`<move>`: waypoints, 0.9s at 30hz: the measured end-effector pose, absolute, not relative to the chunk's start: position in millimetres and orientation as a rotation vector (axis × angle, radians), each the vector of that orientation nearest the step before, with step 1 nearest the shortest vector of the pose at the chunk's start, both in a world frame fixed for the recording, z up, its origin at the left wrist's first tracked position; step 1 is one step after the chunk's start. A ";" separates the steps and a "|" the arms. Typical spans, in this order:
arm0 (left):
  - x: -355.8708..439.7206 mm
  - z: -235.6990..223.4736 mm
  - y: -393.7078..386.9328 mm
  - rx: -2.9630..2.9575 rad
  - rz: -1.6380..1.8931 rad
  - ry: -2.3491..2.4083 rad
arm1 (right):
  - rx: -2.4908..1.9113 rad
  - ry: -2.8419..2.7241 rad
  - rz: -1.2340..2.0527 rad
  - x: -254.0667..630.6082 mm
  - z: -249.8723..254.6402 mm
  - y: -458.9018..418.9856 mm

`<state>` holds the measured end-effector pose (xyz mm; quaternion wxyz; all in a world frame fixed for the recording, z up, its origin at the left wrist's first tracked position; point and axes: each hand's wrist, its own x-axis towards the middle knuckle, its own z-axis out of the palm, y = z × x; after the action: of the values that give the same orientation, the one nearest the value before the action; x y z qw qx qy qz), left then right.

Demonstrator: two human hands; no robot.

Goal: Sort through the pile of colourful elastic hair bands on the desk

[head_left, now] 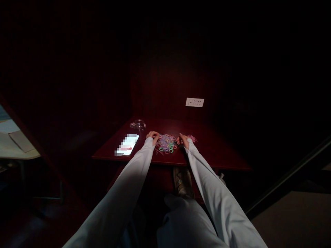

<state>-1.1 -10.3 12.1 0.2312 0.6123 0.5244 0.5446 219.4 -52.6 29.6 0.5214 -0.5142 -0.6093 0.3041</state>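
A loose pile of small colourful hair ties (pixel 167 142), mostly lilac, pink and green, lies near the front of the dark red table. At its left edge is my left hand (pixel 153 135), fingers curled down and closed towards the ties. Whatever those fingers grip is too small to make out. On the pile's right side, my right hand (pixel 183 140) has its fingers apart, with nothing visible between them. A smaller bunch of pink hair ties (pixel 192 138) lies just beyond my right wrist, partly hidden by it.
A lit phone (pixel 128 144) rests on the table (pixel 217 155) to the left. Behind it stands a clear plastic container (pixel 139 123). A white socket plate (pixel 194 102) is set in the back panel. Another desk (pixel 18 146) shows at far left.
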 end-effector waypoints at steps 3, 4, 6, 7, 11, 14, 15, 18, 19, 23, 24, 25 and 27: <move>1.4 14.7 -22.7 1.824 1.403 1.446 | -1.324 -1.422 0.538 226.7 25.0 -49.5; 3.1 15.5 -27.9 1.894 1.367 1.433 | -1.354 -1.404 0.481 228.0 23.2 -47.9; 7.6 16.7 -37.7 2.044 1.302 1.400 | -1.392 -1.362 0.404 229.0 20.0 -44.1; 10.0 16.9 -41.4 2.119 1.251 1.357 | -1.398 -1.341 0.381 228.9 18.7 -42.3; 16.0 14.6 -42.5 2.266 1.061 1.174 | -1.412 -1.316 0.324 228.1 15.5 -38.8; 16.0 10.2 -32.8 2.220 1.064 1.172 | -1.429 -1.372 0.320 227.7 14.7 -39.9; 15.6 8.9 -29.4 2.198 1.084 1.187 | -1.434 -1.389 0.320 227.4 14.7 -40.3; 14.1 6.3 -22.1 2.135 1.154 1.221 | -1.447 -1.431 0.319 226.2 15.5 -41.0; 13.3 6.0 -20.7 2.118 1.170 1.221 | -1.451 -1.443 0.319 225.7 15.7 -41.2; 7.6 4.9 -17.0 2.064 1.228 1.197 | -1.455 -1.489 0.331 224.7 15.6 -41.7; 6.0 4.2 -15.6 2.048 1.244 1.191 | -1.457 -1.498 0.334 224.5 15.4 -41.9; 4.7 3.1 -13.9 2.025 1.266 1.189 | -1.457 -1.507 0.335 224.5 15.1 -42.1; 3.5 0.3 -9.6 1.943 1.329 1.191 | -1.450 -1.526 0.334 224.4 14.8 -42.7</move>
<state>3.5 -9.6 0.3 0.2493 0.7133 0.4372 0.4878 224.4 -42.7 14.8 0.4838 -0.5954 -0.6266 0.1370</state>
